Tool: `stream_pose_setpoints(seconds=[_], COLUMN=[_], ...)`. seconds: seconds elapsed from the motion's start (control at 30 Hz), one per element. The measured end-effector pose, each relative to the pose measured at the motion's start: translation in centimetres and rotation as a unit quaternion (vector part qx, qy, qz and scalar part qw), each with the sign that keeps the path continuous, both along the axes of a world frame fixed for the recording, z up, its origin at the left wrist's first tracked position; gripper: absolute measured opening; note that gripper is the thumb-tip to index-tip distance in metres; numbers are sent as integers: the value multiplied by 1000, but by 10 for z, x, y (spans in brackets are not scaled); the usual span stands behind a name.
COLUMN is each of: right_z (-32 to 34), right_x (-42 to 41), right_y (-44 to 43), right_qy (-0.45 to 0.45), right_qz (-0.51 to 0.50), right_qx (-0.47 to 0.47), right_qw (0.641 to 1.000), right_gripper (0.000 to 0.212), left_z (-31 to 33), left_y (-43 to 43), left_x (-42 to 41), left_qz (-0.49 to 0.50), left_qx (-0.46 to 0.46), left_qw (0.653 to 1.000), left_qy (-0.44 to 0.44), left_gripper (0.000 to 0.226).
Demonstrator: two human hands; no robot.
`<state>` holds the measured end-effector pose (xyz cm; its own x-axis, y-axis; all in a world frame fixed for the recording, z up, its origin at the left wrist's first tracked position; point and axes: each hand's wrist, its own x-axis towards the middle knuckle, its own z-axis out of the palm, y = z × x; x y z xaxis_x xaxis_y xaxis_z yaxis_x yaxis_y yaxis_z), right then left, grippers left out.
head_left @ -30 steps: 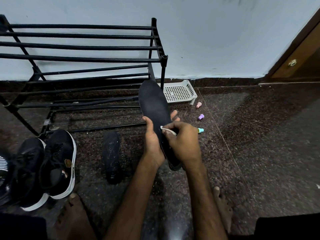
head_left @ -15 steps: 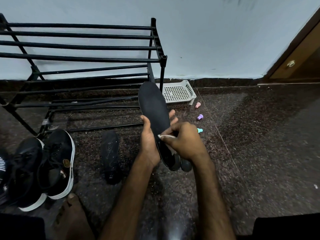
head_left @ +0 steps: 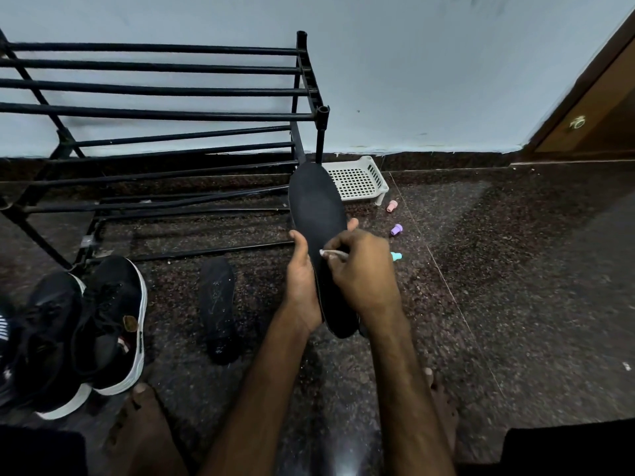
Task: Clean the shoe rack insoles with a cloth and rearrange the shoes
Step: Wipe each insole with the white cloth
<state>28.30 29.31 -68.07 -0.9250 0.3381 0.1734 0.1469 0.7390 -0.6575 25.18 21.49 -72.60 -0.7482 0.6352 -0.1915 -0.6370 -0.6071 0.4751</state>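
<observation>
My left hand (head_left: pixel 303 281) grips a long black insole (head_left: pixel 318 207) from its left edge, toe end pointing away from me. My right hand (head_left: pixel 360 273) pinches a small white cloth (head_left: pixel 332 253) and presses it on the insole's middle. A second black insole (head_left: pixel 218 307) lies flat on the dark floor to the left. The black metal shoe rack (head_left: pixel 161 115) stands against the wall with bare bars. A pair of black sneakers with white soles (head_left: pixel 103 324) sits on the floor at the left.
A white perforated plastic tray (head_left: pixel 357 180) lies by the rack's right leg. Three small caps, pink (head_left: pixel 391 206), purple (head_left: pixel 397 230) and teal (head_left: pixel 396 256), lie on the floor right of my hands. A wooden door (head_left: pixel 594 111) is at the far right. My bare feet rest near the bottom edge.
My right hand with the cloth has slid up the insole, from near the heel toward the middle. The left hand keeps its hold on the insole.
</observation>
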Motion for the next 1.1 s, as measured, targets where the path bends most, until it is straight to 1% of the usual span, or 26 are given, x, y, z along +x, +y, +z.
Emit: stream_pose_setpoints(seconds=[0.07, 0.1, 0.13, 0.17, 0.2, 0.27, 0.3, 0.37, 0.4, 0.47, 0.5, 0.53, 0.63, 0.67, 0.73, 0.77, 0.83, 0.87, 0.9, 0.93, 1.0, 1.03, 1.1], right_z=[4, 6, 5, 3, -1, -4, -3, 2, 6, 9, 8, 4, -4, -4, 0, 3, 8, 7, 5, 2, -2, -2, -1], right_x=[-1, 0, 0, 0, 1, 1, 1, 0, 1, 3, 3, 4, 1, -1, -5, -5, -2, -1, -1, -1, -2, -2, -2], right_y=[0, 3, 7, 10, 13, 11, 7, -1, -2, 1, 5, 8, 10, 8, 5, 4, 6, 8, 11, 13, 13, 11, 8], right_qy=[-37, -69, -91, -95, -84, -46, -26, -8, -18, -67, -82, -80, -22, 1, 23, 8, -65, -94, -102, -89, -32, -6, 11], right_qz=[77, 104, 111, 90, 48, -30, -39, 11, 50, 107, 103, 72, -61, -76, -36, 4, 71, 74, 51, 8, -68, -81, -38], right_qx=[-47, -59, -56, -44, -30, 2, 1, -43, -64, -70, -58, -41, 16, 25, -9, -37, -61, -46, -21, -1, 30, 38, 9], right_qw=[995, 990, 988, 990, 995, 998, 999, 999, 997, 990, 990, 993, 998, 997, 999, 999, 994, 992, 993, 996, 997, 996, 999], right_gripper=[7, 5, 3, 2, 3, 1, 4, 8, 7, 4, 3, 3, 2, 3, 6, 6, 3, 2, 3, 3, 2, 3, 4], left_z=[-1, -2, -3, -3, -1, -1, -1, -4, -5, -5, -5, -7, -6, -6, -6, -5, -3, -4, -4, -5, -6, -6, -5], left_y=[-5, -6, -7, -6, -5, 0, 1, -1, -2, -5, -5, -5, -2, -1, -1, -3, -7, -8, -8, -7, -3, -2, -4], left_x=[-2, -3, -4, -4, -3, 1, 2, 1, -1, -4, -6, -7, -3, -1, 1, 0, -3, -4, -5, -5, -3, -4, -5], left_qz=[-1, 9, 23, 31, 29, 11, 4, -3, -5, 8, 21, 31, 24, 16, 14, 14, 19, 26, 30, 25, 9, 7, 10], left_qx=[-6, -3, 2, 8, 11, 7, 3, 0, 3, 15, 17, 11, -11, -18, -30, -25, -7, -3, -1, 4, 0, -4, -19], left_qw=[1000, 1000, 999, 999, 999, 1000, 1000, 1000, 1000, 1000, 999, 999, 1000, 1000, 999, 999, 1000, 999, 999, 1000, 1000, 1000, 1000], left_qy=[-5, -16, -23, -22, -17, -11, -9, -5, -6, -22, -26, -22, -14, -14, -20, -21, -23, -21, -15, -7, -5, -7, -16], left_gripper=[96, 94, 92, 89, 88, 88, 89, 92, 94, 94, 92, 90, 85, 83, 81, 82, 86, 88, 89, 89, 86, 84, 84])
